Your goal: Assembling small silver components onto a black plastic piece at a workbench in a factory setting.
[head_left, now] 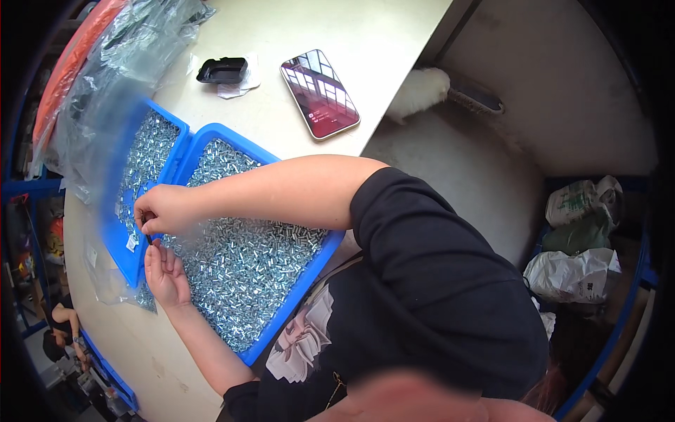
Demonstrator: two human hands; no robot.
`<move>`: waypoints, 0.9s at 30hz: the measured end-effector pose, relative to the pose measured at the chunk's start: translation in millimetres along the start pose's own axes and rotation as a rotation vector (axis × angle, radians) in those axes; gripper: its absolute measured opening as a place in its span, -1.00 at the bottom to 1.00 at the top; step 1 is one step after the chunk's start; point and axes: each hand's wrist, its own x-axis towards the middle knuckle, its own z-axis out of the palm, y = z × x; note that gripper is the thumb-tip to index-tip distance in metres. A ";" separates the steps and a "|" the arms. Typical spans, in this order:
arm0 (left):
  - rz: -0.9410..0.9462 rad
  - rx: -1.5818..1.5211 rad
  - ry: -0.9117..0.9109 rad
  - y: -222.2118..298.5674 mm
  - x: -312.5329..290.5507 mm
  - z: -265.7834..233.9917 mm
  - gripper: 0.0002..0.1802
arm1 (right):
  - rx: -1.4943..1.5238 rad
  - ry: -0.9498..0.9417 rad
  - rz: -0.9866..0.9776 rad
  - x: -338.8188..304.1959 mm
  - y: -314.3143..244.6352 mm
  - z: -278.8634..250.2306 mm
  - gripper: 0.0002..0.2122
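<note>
My right hand (167, 209) reaches across the large blue tray (285, 309), its fingers pinched on a thin dark stick-like piece (148, 239). Just below it, my left hand (166, 276) is raised with the palm turned up. Its fingertips are closed near the lower end of the dark piece; what they hold is too small to make out. Small shiny metal cylinders (246, 281) fill the large tray under my right forearm. A smaller blue tray (128, 254) beyond my hands holds more of them, with part of its bottom bare.
On the pale table (264, 28) lie a phone (320, 95) and a black plastic holder (223, 70) on white paper. Clear plastic bags (133, 56) heap up at the far left. A white furry animal (422, 93) is on the floor; sacks (576, 267) sit on a right-hand shelf. Another person (63, 330) works at lower left.
</note>
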 end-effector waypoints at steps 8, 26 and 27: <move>0.035 -0.032 0.046 2.1 0.1 -1.0 -0.76 | 0.031 0.009 0.012 -1.6 1.5 0.2 -0.88; 0.106 0.111 0.004 0.6 1.4 -22.6 -0.79 | -0.129 -0.050 0.276 -0.8 -11.8 -10.8 -0.77; 0.145 0.160 0.071 -0.7 1.4 -19.1 -0.79 | -0.170 -0.064 0.335 0.9 -8.8 -10.3 -0.73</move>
